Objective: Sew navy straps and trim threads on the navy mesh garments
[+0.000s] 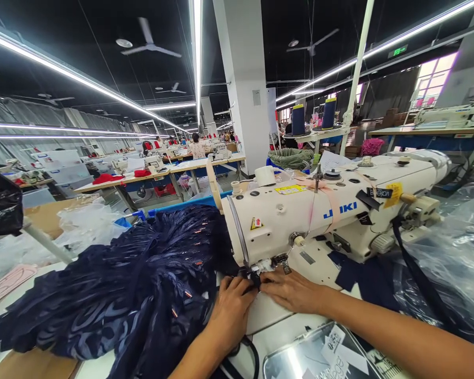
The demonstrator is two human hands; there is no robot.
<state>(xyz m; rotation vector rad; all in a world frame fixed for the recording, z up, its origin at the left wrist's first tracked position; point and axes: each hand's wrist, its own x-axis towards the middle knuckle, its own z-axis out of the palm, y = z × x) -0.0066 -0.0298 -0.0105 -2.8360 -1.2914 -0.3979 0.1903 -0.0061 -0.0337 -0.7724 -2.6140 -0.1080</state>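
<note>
A white sewing machine [284,221] with blue lettering stands in front of me. Both of my hands are at its needle area, fingers bent around a small piece of dark navy fabric [254,278] under the presser foot. My left hand [232,304] pinches it from the left, while the fingertips of my right hand [293,290] grip its right side. The fingertips are partly hidden, and so is most of that piece. A large heap of navy lace garments [142,284] lies on the table, close beside my left hand.
A clear-lidded tin [288,363] with paper labels lies near my right forearm. Navy scraps [373,279] and clear plastic bags [454,247] are at the right. Navy thread cones [298,120] stand behind the machine. Other sewing tables and people are farther back.
</note>
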